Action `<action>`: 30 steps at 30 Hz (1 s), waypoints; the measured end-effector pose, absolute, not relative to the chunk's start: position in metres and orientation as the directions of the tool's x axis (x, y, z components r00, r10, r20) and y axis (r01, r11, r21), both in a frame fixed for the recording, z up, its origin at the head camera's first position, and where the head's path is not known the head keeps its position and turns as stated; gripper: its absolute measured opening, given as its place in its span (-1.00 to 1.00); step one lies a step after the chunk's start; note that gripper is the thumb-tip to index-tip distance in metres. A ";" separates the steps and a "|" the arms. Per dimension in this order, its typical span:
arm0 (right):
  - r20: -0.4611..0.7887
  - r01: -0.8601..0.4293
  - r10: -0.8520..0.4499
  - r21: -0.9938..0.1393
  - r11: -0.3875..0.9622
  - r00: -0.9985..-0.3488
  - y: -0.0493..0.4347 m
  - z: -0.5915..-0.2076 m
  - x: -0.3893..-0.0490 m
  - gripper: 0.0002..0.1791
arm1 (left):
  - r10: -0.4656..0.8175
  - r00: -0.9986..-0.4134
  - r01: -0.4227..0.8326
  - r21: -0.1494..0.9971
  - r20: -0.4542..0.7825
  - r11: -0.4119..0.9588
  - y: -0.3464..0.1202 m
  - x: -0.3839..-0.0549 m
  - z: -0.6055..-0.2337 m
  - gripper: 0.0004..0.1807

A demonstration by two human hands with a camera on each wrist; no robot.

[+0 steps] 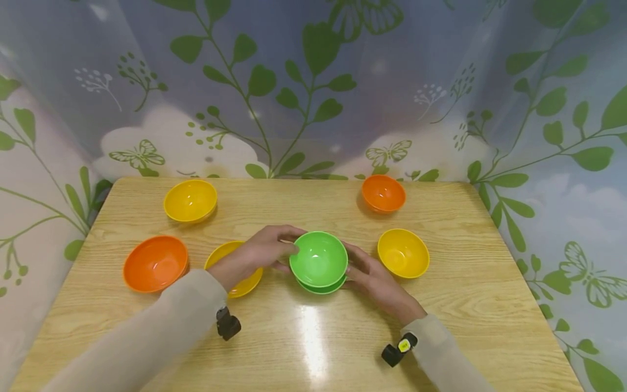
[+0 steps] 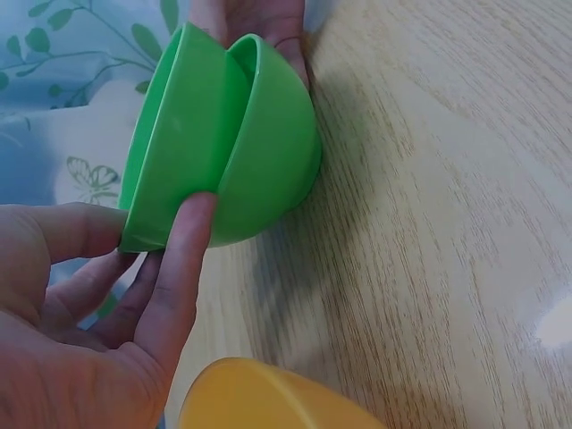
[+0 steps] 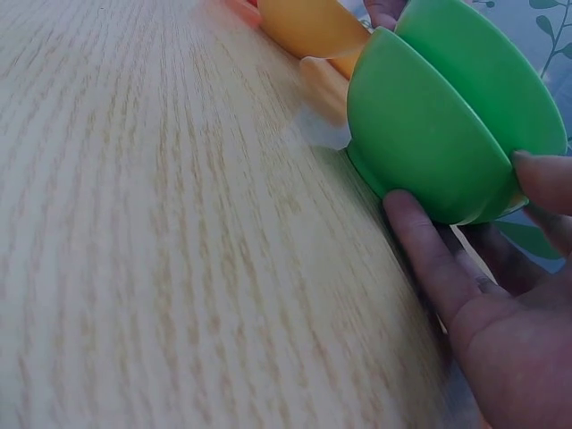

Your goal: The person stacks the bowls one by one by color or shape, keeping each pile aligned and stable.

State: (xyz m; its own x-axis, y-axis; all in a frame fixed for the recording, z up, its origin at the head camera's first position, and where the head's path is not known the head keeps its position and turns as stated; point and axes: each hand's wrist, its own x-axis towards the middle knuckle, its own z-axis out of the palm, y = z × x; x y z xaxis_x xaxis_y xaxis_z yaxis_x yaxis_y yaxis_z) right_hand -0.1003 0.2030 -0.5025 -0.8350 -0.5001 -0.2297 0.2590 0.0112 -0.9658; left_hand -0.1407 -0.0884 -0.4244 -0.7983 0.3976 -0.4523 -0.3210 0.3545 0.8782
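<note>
Two green bowls are at the middle of the table, one set inside the other. The upper green bowl (image 1: 318, 258) sits tilted in the lower green bowl (image 3: 416, 134), and a gap shows between their rims. My left hand (image 1: 271, 247) grips the upper bowl's rim, thumb at the edge and fingers along the outside. On the other side, my right hand (image 1: 376, 279) holds the lower bowl; one finger lies near its base and the thumb is up by the rim. Beneath my left wrist is a yellow bowl (image 1: 250, 284), partly hidden by the forearm.
Left of the hands stand an orange bowl (image 1: 155, 265) and, farther back, another yellow bowl (image 1: 191, 201). To the right are a yellow bowl (image 1: 403, 253) and a smaller orange bowl (image 1: 383, 194). A patterned curtain (image 1: 313, 109) hangs behind the wooden table (image 1: 274, 348).
</note>
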 end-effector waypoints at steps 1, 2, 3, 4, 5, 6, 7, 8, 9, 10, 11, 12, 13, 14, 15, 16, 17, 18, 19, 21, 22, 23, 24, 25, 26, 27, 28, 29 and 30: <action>-0.226 0.258 -0.504 -0.966 0.008 -0.833 0.203 -0.503 -0.100 -0.29 | 0.396 -0.801 -0.315 0.879 -0.449 0.359 -0.088 -0.140 -0.425 -0.48; -0.223 0.256 -0.509 -0.967 0.005 -0.832 0.204 -0.503 -0.100 -0.29 | 0.396 -0.803 -0.307 0.879 -0.445 0.365 -0.087 -0.140 -0.425 -0.48; -0.221 0.256 -0.512 -0.967 0.002 -0.830 0.204 -0.503 -0.100 -0.29 | 0.396 -0.804 -0.302 0.878 -0.443 0.370 -0.086 -0.140 -0.425 -0.48; -0.220 0.258 -0.516 -0.966 -0.002 -0.827 0.204 -0.503 -0.100 -0.29 | 0.396 -0.805 -0.298 0.878 -0.442 0.374 -0.086 -0.140 -0.426 -0.48; -0.221 0.261 -0.519 -0.965 -0.004 -0.825 0.204 -0.503 -0.100 -0.29 | 0.396 -0.805 -0.294 0.878 -0.441 0.378 -0.085 -0.139 -0.426 -0.47; -0.221 0.263 -0.523 -0.965 -0.007 -0.823 0.205 -0.503 -0.100 -0.29 | 0.397 -0.805 -0.291 0.877 -0.440 0.382 -0.085 -0.139 -0.426 -0.47; -0.221 0.265 -0.526 -0.964 -0.009 -0.821 0.205 -0.503 -0.100 -0.29 | 0.397 -0.806 -0.289 0.877 -0.439 0.383 -0.084 -0.139 -0.426 -0.47; -0.221 0.268 -0.528 -0.963 -0.012 -0.820 0.204 -0.503 -0.099 -0.29 | 0.398 -0.806 -0.287 0.877 -0.438 0.385 -0.084 -0.139 -0.426 -0.47; -0.223 0.272 -0.530 -0.962 -0.015 -0.818 0.204 -0.502 -0.099 -0.29 | 0.396 -0.807 -0.287 0.876 -0.439 0.387 -0.084 -0.139 -0.427 -0.47; -0.222 0.274 -0.533 -0.962 -0.019 -0.817 0.204 -0.502 -0.099 -0.30 | 0.395 -0.807 -0.285 0.876 -0.439 0.389 -0.083 -0.138 -0.427 -0.47; -0.221 0.275 -0.534 -0.961 -0.023 -0.816 0.203 -0.502 -0.099 -0.30 | 0.394 -0.808 -0.285 0.875 -0.439 0.391 -0.083 -0.138 -0.427 -0.48; -0.218 0.276 -0.536 -0.961 -0.028 -0.815 0.203 -0.502 -0.099 -0.30 | 0.393 -0.808 -0.284 0.874 -0.440 0.395 -0.083 -0.138 -0.427 -0.48; -0.218 0.277 -0.536 -0.961 -0.031 -0.816 0.203 -0.502 -0.099 -0.31 | 0.392 -0.808 -0.282 0.873 -0.440 0.399 -0.082 -0.137 -0.428 -0.48; -0.216 0.278 -0.537 -0.960 -0.035 -0.816 0.203 -0.502 -0.100 -0.31 | 0.392 -0.807 -0.280 0.872 -0.441 0.403 -0.082 -0.137 -0.428 -0.48; -0.216 0.279 -0.537 -0.960 -0.038 -0.816 0.203 -0.501 -0.100 -0.31 | 0.392 -0.808 -0.278 0.871 -0.440 0.405 -0.081 -0.137 -0.428 -0.49; -0.216 0.281 -0.537 -0.959 -0.041 -0.815 0.203 -0.501 -0.100 -0.31 | 0.392 -0.808 -0.277 0.870 -0.441 0.408 -0.081 -0.137 -0.429 -0.49; -0.218 0.285 -0.538 -0.958 -0.043 -0.814 0.202 -0.500 -0.100 -0.31 | 0.390 -0.809 -0.276 0.869 -0.440 0.410 -0.081 -0.137 -0.429 -0.49; -0.218 0.288 -0.539 -0.956 -0.048 -0.814 0.203 -0.500 -0.100 -0.31 | 0.388 -0.810 -0.273 0.869 -0.439 0.413 -0.081 -0.137 -0.430 -0.48; -0.220 0.292 -0.539 -0.955 -0.052 -0.813 0.202 -0.500 -0.100 -0.31 | 0.387 -0.811 -0.272 0.868 -0.439 0.415 -0.080 -0.136 -0.430 -0.48; -0.221 0.302 -0.542 -0.951 -0.063 -0.811 0.203 -0.500 -0.099 -0.31 | 0.384 -0.813 -0.269 0.867 -0.438 0.418 -0.080 -0.136 -0.431 -0.48; -0.221 0.305 -0.543 -0.950 -0.069 -0.810 0.203 -0.500 -0.099 -0.31 | 0.382 -0.814 -0.268 0.867 -0.437 0.420 -0.079 -0.136 -0.431 -0.48; -0.220 0.307 -0.544 -0.949 -0.073 -0.810 0.203 -0.500 -0.099 -0.31 | 0.381 -0.815 -0.267 0.867 -0.436 0.421 -0.079 -0.135 -0.432 -0.48; -0.219 0.309 -0.544 -0.948 -0.078 -0.810 0.204 -0.500 -0.099 -0.31 | 0.380 -0.816 -0.267 0.867 -0.436 0.421 -0.079 -0.135 -0.432 -0.48; -0.218 0.309 -0.545 -0.948 -0.081 -0.810 0.204 -0.500 -0.099 -0.31 | 0.380 -0.817 -0.266 0.867 -0.435 0.422 -0.078 -0.135 -0.432 -0.47; -0.216 0.309 -0.546 -0.948 -0.083 -0.810 0.204 -0.500 -0.099 -0.31 | 0.377 -0.818 -0.265 0.866 -0.435 0.425 -0.078 -0.134 -0.432 -0.47; -0.214 0.308 -0.547 -0.948 -0.085 -0.809 0.204 -0.501 -0.099 -0.31 | 0.375 -0.818 -0.264 0.865 -0.435 0.427 -0.077 -0.134 -0.432 -0.47; -0.212 0.307 -0.548 -0.948 -0.087 -0.809 0.205 -0.501 -0.099 -0.31 | 0.373 -0.819 -0.264 0.864 -0.436 0.429 -0.077 -0.134 -0.432 -0.46; -0.211 0.306 -0.548 -0.948 -0.088 -0.810 0.205 -0.501 -0.099 -0.31 | 0.371 -0.820 -0.263 0.863 -0.436 0.432 -0.076 -0.134 -0.432 -0.46; -0.210 0.306 -0.548 -0.948 -0.090 -0.810 0.205 -0.502 -0.099 -0.31 | 0.368 -0.821 -0.262 0.861 -0.436 0.435 -0.076 -0.133 -0.433 -0.45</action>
State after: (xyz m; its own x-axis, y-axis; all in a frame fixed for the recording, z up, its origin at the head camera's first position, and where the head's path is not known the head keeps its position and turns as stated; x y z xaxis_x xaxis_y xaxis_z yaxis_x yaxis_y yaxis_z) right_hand -0.0989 0.2050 -0.5017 -0.8098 -0.5480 -0.2095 0.3060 -0.0898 -0.9478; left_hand -0.1334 -0.0758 -0.4326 -0.8212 0.3683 -0.4358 -0.2618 0.4354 0.8613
